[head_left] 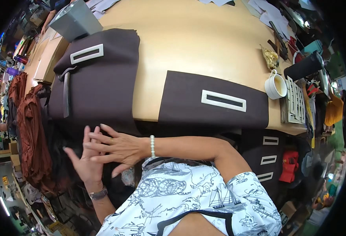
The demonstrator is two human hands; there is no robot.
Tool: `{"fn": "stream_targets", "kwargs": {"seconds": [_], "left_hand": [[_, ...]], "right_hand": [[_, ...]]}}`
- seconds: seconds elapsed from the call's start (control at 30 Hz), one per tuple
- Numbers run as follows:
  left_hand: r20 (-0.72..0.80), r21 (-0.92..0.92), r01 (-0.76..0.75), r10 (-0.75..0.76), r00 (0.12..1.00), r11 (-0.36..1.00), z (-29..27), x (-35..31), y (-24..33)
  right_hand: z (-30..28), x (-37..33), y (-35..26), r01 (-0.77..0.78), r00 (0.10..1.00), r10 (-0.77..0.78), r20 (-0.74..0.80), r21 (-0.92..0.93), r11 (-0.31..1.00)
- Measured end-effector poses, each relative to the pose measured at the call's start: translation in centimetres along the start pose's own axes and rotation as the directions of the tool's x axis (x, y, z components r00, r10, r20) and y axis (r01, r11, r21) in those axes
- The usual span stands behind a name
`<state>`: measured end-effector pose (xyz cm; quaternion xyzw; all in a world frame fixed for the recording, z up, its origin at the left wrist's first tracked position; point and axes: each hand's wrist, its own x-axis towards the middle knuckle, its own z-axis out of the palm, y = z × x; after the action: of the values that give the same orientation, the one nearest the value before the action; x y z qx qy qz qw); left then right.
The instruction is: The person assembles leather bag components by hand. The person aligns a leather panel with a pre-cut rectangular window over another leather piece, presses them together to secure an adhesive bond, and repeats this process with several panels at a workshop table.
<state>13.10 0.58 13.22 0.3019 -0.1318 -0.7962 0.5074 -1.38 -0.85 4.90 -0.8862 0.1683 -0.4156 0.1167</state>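
Note:
In front of my body, below the table's near edge, my right hand [126, 148] lies across my left hand [89, 167]. The fingers of both are stretched out and spread, with nothing visible in either. Beyond them a large dark brown fabric piece [106, 86] hangs over the table edge. On it rest a white rectangular frame [75, 58] with a slot and a hammer [66, 96] with a dark handle. To the right lies a smaller dark fabric piece [181, 94] with another slotted white frame [224, 107] on top.
A grey metal block [78, 23] stands at the far left of the pale table [188, 35]. On the right are a white cup [272, 87] with liquid, a stack of slotted white frames [294, 104] and a black cylinder [304, 67]. Reddish-brown cloth [33, 137] hangs at left.

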Motion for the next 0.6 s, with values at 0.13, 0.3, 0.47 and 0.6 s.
{"fn": "stream_targets", "kwargs": {"seconds": [0.13,0.3,0.47,0.6], "left_hand": [[-0.086,-0.077,0.038,-0.045,0.995,0.996,-2.3,0.5,-3.0],[-0.023,-0.126,0.072,-0.075,0.997,0.989,3.6,1.7,-2.2],[0.54,0.329,-0.305,0.087,0.837,0.894,5.4,3.5,-1.6],[0.482,0.872,-0.451,0.17,0.86,-0.193,4.6,8.0,-9.5]], "right_hand": [[1.4,4.7,-3.1,0.12,0.986,-0.102,-0.129,0.146,0.982],[-1.1,-2.1,1.6,-0.233,0.972,0.223,-0.068,-0.291,0.928],[-12.2,-10.0,1.0,-0.709,0.704,0.471,-0.532,-0.485,0.513],[-20.4,-19.2,-5.1,-0.886,0.214,0.429,-0.877,-0.359,-0.293]]}}
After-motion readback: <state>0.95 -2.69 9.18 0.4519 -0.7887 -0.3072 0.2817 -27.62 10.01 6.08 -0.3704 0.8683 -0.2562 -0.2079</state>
